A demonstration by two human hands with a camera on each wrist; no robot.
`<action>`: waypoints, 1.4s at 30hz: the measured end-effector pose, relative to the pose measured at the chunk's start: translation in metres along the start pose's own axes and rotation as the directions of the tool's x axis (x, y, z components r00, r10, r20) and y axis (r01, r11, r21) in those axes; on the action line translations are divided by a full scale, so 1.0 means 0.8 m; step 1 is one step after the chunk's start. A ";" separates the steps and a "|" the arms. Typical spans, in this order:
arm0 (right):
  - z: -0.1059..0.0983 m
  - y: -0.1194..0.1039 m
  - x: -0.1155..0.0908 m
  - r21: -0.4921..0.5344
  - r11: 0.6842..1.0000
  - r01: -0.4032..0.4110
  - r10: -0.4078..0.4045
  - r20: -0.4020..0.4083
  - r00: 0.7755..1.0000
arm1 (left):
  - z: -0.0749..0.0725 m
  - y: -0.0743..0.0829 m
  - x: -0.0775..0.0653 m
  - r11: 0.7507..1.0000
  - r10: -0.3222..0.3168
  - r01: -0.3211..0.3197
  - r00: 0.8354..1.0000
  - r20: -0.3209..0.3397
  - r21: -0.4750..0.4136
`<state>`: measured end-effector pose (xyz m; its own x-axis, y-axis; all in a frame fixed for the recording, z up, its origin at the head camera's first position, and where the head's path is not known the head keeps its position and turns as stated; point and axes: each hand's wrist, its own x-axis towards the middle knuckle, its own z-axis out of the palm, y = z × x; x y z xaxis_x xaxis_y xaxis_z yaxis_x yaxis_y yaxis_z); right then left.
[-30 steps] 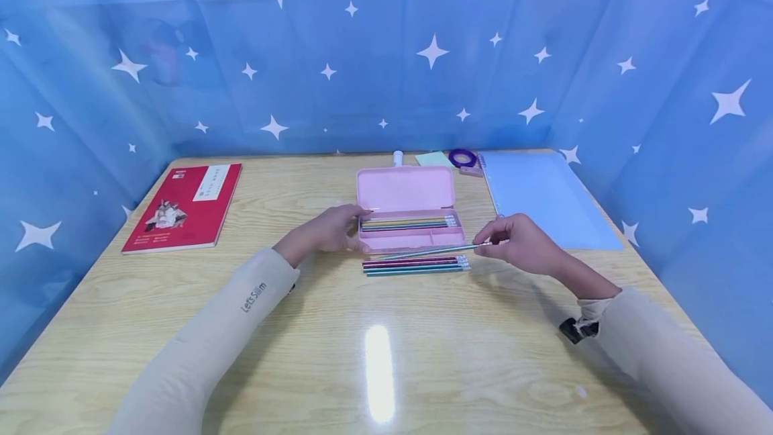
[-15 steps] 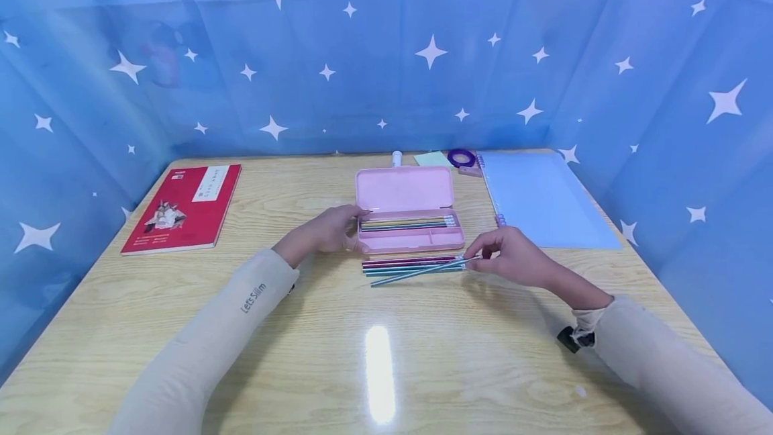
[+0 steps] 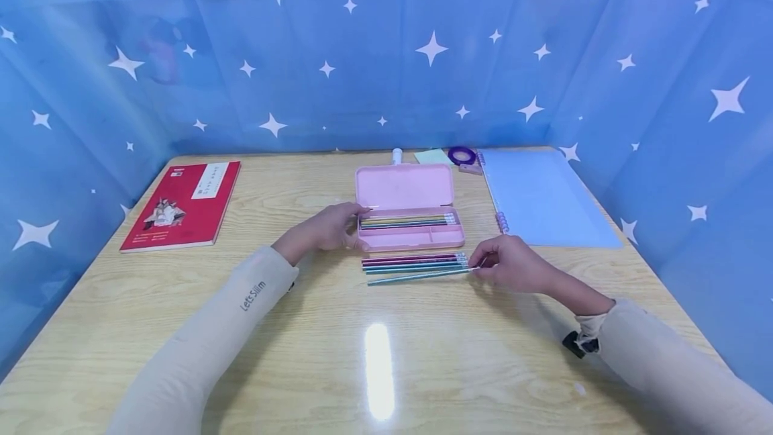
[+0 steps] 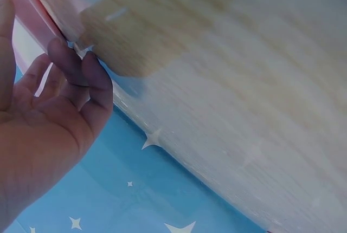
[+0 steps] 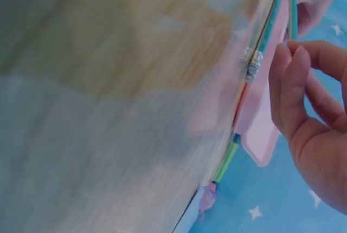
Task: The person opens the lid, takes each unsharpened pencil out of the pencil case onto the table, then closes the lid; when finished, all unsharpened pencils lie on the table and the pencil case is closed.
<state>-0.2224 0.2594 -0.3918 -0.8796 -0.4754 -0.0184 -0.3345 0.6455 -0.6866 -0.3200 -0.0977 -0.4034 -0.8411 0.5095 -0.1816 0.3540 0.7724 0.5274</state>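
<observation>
A pink pencil case (image 3: 406, 183) lies with its lid up on the table, several pencils (image 3: 404, 222) in its rear compartment. My left hand (image 3: 329, 228) grips the case's left end, thumb at the rim; in the left wrist view its fingers (image 4: 98, 84) bend beside the table edge. Between thumb and fingertips, my right hand (image 3: 513, 264) pinches a teal pencil (image 3: 417, 278) by its eraser end. That pencil slants slightly, just in front of a row of red and teal pencils (image 3: 410, 262) lying before the case, erasers to the right.
A red book (image 3: 181, 207) lies at the left. At the right is a spiral notebook (image 3: 546, 197) with a pale blue cover. Behind the case are a white tube (image 3: 396, 156), pale green paper (image 3: 433, 158) and a purple tape roll (image 3: 461, 156). A starry blue curtain (image 3: 362, 52) encloses the table.
My right hand has brought the teal pencil toward me, from the case's front edge, over the row, to the row's near side. My left hand stays at the case.
</observation>
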 end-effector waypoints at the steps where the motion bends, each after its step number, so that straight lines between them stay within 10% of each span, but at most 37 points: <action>1: 0.001 0.000 0.000 -0.007 1.000 -0.005 0.005 0.000 1.000 | 0.000 0.000 0.000 1.000 0.000 0.000 1.000 0.000 -0.003; 42: 0.007 0.016 0.014 -0.091 0.995 -0.040 0.039 -0.015 0.999 | 0.000 0.000 -0.001 1.000 0.002 -0.002 1.000 -0.004 -0.012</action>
<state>-0.2349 0.2588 -0.4051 -0.8968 -0.4411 -0.0340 -0.3286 0.7156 -0.6163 -0.3196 -0.0981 -0.4038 -0.8418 0.5098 -0.1772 0.3510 0.7666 0.5377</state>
